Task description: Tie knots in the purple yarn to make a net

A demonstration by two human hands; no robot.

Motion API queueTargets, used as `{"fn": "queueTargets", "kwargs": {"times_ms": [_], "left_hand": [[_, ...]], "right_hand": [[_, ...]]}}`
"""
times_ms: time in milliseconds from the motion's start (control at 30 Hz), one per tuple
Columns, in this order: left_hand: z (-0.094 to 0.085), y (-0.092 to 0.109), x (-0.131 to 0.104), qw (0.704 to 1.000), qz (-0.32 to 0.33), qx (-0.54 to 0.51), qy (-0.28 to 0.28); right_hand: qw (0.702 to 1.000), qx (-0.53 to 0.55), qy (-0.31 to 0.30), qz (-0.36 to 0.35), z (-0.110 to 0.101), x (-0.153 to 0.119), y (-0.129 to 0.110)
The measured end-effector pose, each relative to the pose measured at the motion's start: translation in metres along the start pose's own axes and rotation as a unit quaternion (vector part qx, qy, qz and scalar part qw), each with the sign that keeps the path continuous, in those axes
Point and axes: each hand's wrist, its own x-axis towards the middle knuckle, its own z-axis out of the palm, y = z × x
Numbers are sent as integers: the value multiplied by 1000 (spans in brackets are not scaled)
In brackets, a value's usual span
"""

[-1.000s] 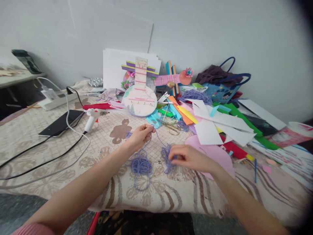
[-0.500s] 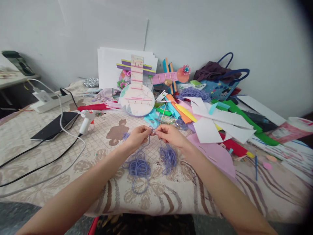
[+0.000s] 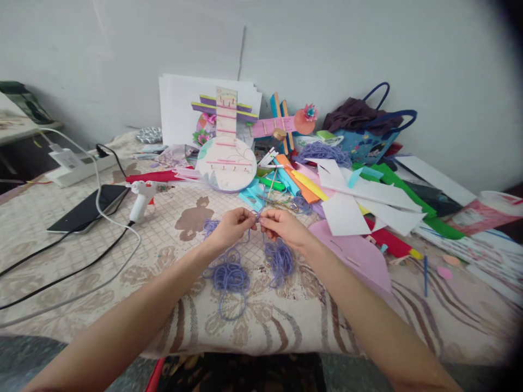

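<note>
Purple yarn (image 3: 249, 235) runs between my two hands, which nearly touch over the middle of the table. My left hand (image 3: 233, 227) pinches the strand between thumb and forefinger. Opposite it, my right hand (image 3: 281, 226) pinches the same yarn, its other fingers curled under. Strands hang down from both hands. Below the left hand lies a loose tangle of purple yarn (image 3: 231, 276), with a loop trailing toward the table's front. A second yarn bundle (image 3: 279, 262) rests beneath the right hand. The exact crossing of the strands at the fingertips is too small to make out.
To the left lie a white glue gun (image 3: 143, 198), a black tablet-like slab (image 3: 90, 208) and cables from a power strip (image 3: 81, 171). Behind my hands stands a round decorated board (image 3: 226, 177). Paper pieces (image 3: 347, 215), a pink disc (image 3: 368, 261) and a blue bag (image 3: 363, 147) fill the right.
Both hands stay pinched on the yarn, fingertips slightly shifted, with a small bit of yarn now showing above them. The whole view has shifted a little.
</note>
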Motion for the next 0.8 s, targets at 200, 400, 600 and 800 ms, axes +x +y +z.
{"fn": "queueTargets", "kwargs": {"times_ms": [200,400,600,800], "left_hand": [[-1,-4,2,998,41,41,0],[-2,-6,3,996,70,57,11],[0,-4,2,997,59,52,22],[0,-7,2,995,84,59,17]], "right_hand": [[994,-95,27,-50,-2,1,2],[992,-105,28,-71,-2,1,3],[996,-63,21,-62,-1,2,7],[998,-28,27,-42,1,3,8]]}}
